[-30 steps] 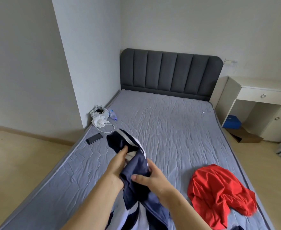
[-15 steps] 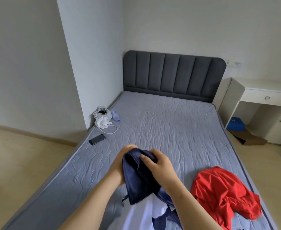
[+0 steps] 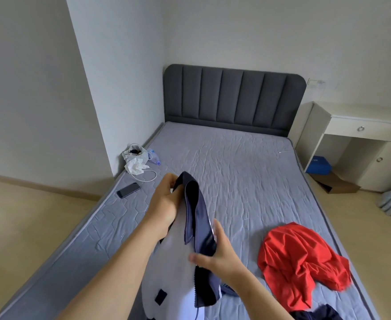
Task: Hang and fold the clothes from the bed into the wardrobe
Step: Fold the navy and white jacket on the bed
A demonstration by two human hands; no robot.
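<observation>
My left hand (image 3: 164, 204) grips the far end of the navy-and-white zip jacket (image 3: 199, 218) over the bed (image 3: 236, 162). The jacket runs lengthwise back toward me, with my right hand (image 3: 220, 257) pinching its navy edge lower down. The red top (image 3: 300, 257) is just right of that.
</observation>
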